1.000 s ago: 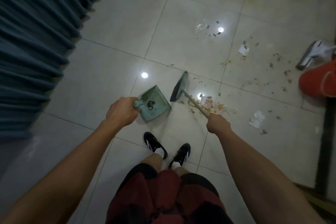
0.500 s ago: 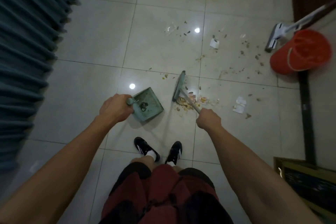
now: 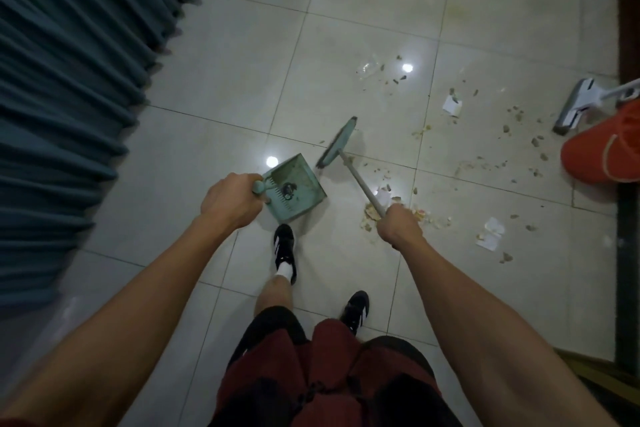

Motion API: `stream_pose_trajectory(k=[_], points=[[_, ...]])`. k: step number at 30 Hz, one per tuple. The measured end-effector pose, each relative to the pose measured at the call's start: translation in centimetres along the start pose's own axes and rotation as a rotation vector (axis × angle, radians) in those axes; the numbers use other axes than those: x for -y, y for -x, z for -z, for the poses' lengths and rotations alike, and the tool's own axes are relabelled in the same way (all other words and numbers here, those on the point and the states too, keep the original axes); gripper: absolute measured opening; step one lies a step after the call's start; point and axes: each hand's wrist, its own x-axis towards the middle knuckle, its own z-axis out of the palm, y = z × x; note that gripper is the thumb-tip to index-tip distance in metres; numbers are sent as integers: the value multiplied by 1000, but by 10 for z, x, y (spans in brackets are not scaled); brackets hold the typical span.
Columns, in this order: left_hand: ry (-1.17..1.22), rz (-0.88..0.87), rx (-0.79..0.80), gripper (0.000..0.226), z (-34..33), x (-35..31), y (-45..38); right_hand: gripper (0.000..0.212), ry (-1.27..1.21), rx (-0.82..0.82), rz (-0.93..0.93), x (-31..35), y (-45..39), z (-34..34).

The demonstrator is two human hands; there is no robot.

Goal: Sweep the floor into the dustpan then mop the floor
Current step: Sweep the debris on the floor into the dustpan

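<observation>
We look down on a glossy floor [image 3: 242, 55] of large pale tiles with dark grout lines. Bright round reflections of ceiling lights [image 3: 407, 68] shine beyond the hands. A pleated teal curtain [image 3: 69, 87] hangs to the left of the hands. A dark threshold strip [image 3: 627, 253] runs along the far right.

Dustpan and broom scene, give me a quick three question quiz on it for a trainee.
1. True or false: the left hand grips the dustpan handle.
2. Which thing lies partly behind the red bucket? A) mop B) shoe C) curtain
3. Fill in: the right hand holds the ____ handle.

Key:
1. True.
2. A.
3. Broom. Its head stands just right of the dustpan, and most debris lies further right, unswept.
</observation>
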Motion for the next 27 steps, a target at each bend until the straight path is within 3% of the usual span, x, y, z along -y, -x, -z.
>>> stream_pose_trajectory(k=[9,13,19,27], points=[[-4,23,67,24,49,71,-108,28,-269,93,-66,165,-61,10],[-30,1,92,26,72,91,-150,35,-241,128,-66,206,-83,14],[-109,-58,107,23,81,89,-184,28,111,78,-14,205,-106,27],[-126,-69,93,22,62,40,-180,31,162,85,-47,144,-107,42]])
